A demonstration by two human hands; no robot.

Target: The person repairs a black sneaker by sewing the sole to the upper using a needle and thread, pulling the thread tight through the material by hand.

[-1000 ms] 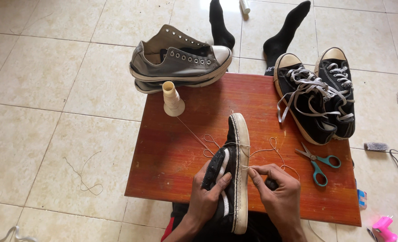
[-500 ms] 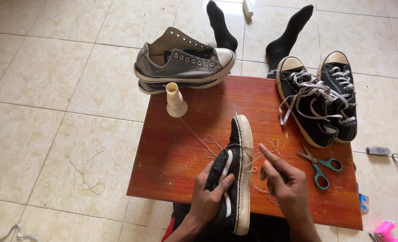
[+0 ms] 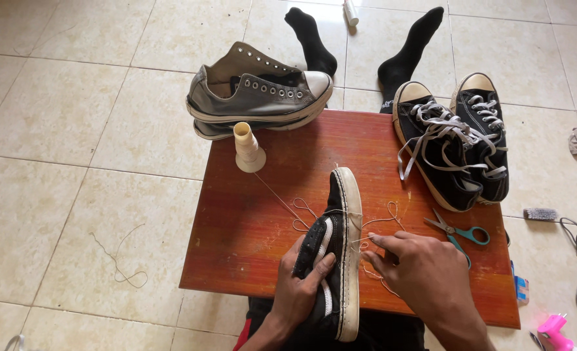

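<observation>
My left hand [image 3: 299, 286] grips the black shoe [image 3: 336, 253] on edge, toe pointing away from me. My right hand [image 3: 425, 276], just right of the shoe, pinches thread [image 3: 376, 224] at its sole. Scissors [image 3: 461, 233] farther right; spool [image 3: 247, 148] beyond it, left, on the tabletop [image 3: 256, 221].

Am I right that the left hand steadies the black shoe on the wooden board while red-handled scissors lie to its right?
Not quite: the head view shows the scissors have teal handles, not red. The rest holds: the left hand steadies the black shoe on the wooden board.
</observation>
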